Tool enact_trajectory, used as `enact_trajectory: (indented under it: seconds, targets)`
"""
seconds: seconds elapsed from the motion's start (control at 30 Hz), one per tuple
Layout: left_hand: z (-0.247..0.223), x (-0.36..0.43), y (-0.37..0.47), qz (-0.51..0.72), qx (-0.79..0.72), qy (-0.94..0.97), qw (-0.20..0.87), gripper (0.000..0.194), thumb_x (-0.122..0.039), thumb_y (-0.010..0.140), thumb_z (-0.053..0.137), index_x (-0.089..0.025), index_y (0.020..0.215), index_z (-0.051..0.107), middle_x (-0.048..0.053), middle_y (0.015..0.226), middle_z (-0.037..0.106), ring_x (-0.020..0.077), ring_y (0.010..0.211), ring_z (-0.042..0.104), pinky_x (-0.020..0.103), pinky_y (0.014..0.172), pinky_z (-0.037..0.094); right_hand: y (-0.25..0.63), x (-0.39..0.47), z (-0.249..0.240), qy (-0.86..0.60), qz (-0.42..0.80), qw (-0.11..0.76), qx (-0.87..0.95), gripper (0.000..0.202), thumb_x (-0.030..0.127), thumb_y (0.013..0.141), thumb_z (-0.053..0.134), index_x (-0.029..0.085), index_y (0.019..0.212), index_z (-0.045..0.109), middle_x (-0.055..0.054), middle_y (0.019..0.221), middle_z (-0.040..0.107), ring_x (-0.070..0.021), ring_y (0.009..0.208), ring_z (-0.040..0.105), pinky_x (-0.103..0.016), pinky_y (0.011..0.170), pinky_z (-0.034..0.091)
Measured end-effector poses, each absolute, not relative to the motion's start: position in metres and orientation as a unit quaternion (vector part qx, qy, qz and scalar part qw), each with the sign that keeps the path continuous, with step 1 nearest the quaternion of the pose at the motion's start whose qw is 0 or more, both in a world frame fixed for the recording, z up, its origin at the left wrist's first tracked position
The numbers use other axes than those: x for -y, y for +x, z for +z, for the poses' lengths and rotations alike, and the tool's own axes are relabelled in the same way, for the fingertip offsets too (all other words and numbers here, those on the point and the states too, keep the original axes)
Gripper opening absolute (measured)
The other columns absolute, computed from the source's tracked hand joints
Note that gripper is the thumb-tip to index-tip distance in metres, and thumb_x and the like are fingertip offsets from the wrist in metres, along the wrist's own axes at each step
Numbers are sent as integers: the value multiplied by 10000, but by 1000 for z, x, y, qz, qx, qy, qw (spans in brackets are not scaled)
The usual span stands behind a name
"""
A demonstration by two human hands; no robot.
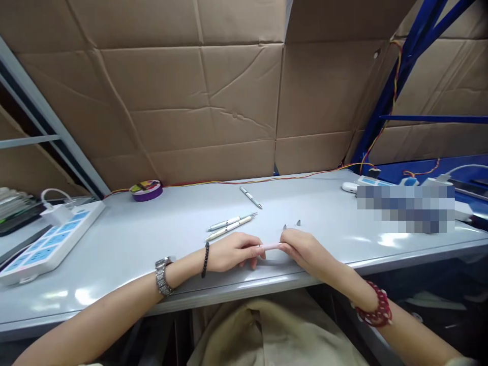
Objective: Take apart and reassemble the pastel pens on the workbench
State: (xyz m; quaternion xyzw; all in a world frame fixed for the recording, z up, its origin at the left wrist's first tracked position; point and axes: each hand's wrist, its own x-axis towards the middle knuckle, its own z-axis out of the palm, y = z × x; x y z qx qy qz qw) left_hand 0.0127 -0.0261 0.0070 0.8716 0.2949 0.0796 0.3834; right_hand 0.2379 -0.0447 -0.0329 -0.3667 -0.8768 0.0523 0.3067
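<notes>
Between my two hands, just above the table's front edge, is a thin pale pink pen barrel [270, 247]. The fingers of my left hand [234, 251] pinch its left end, and my right hand [303, 249] is closed round its right end; both ends are hidden. Two small grey cone-shaped pieces, probably pen tips [298, 222], lie just beyond my right hand, one partly behind it. Past my left hand, a cream pen [229, 229] and a pale green and white pen [224, 223] lie side by side. Another pen [250, 197] lies farther back.
A purple roll of tape [146, 190] sits at the back left of the grey-white table [183, 203]. A power strip [53, 244] with a plugged-in charger stands at left. More chargers [438, 182] and a blurred patch are at right. Cardboard [171, 91] walls the back; wires run along it.
</notes>
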Motion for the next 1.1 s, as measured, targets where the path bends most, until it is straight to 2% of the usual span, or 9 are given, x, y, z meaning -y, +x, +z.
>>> enact_trajectory:
  seconds: [0.13, 0.2, 0.33, 0.47, 0.57, 0.67, 0.83, 1.0, 1.1]
  targets:
    - [7, 23, 12, 112, -279, 917, 261, 398, -397, 963, 294, -185, 962, 631, 39, 895, 616, 162, 808, 560, 258, 755, 423, 238, 49, -30, -386, 85, 286, 873, 282, 410, 939, 363, 198, 781, 459, -20, 705, 548, -143, 599, 484, -240, 555, 373]
    - [4, 25, 13, 123, -272, 927, 228, 361, -368, 970, 277, -196, 1037, 587, 42, 934, 620, 172, 847, 557, 270, 772, 415, 236, 50, -30, -404, 71, 263, 873, 351, 456, 939, 328, 201, 726, 442, 5, 614, 519, -133, 525, 455, -236, 511, 330]
    - [0, 28, 13, 130, -282, 925, 219, 316, -338, 977, 233, -220, 1113, 493, -7, 728, 583, 153, 658, 525, 249, 647, 406, 230, 50, -33, -442, 30, 291, 848, 440, 387, 975, 201, 206, 624, 397, 26, 501, 438, -119, 443, 385, -242, 473, 272]
    - [3, 26, 11, 124, -295, 918, 236, 362, -360, 981, 176, -207, 988, 504, -48, 534, 448, 139, 504, 436, 242, 573, 377, 227, 52, -33, -419, 72, 353, 833, 315, 351, 962, 305, 203, 731, 460, 4, 608, 522, -126, 516, 457, -238, 514, 355]
    - [6, 22, 10, 130, -305, 905, 266, 384, -402, 979, 182, -206, 964, 512, -51, 534, 430, 128, 507, 427, 233, 565, 371, 229, 52, -31, -390, 126, 385, 827, 176, 336, 936, 399, 203, 889, 504, -28, 759, 595, -143, 633, 536, -251, 587, 428]
    - [7, 18, 9, 121, -302, 900, 290, 374, -472, 956, 266, -208, 1000, 528, -61, 535, 417, 114, 496, 395, 214, 515, 332, 230, 51, -30, -384, 170, 360, 833, 170, 358, 901, 479, 208, 977, 504, -29, 825, 619, -141, 663, 562, -249, 600, 447]
    - [5, 13, 8, 86, -293, 904, 300, 385, -498, 929, 349, -190, 949, 579, -42, 591, 518, 104, 531, 444, 194, 520, 335, 227, 51, -28, -416, 118, 290, 854, 252, 315, 953, 357, 189, 861, 554, -22, 723, 626, -150, 633, 559, -258, 586, 415]
    - [5, 11, 8, 99, -273, 917, 274, 416, -447, 952, 318, -181, 933, 637, 7, 738, 597, 132, 662, 513, 217, 631, 379, 227, 50, -32, -376, 111, 365, 845, 129, 224, 914, 448, 194, 903, 573, -41, 826, 650, -158, 734, 593, -266, 652, 458]
    - [6, 12, 9, 96, -276, 909, 298, 374, -425, 958, 316, -210, 1144, 561, -14, 655, 551, 133, 616, 513, 220, 613, 383, 228, 49, -36, -339, 112, 409, 840, 110, 189, 902, 469, 205, 904, 578, -41, 845, 644, -158, 785, 598, -275, 696, 473]
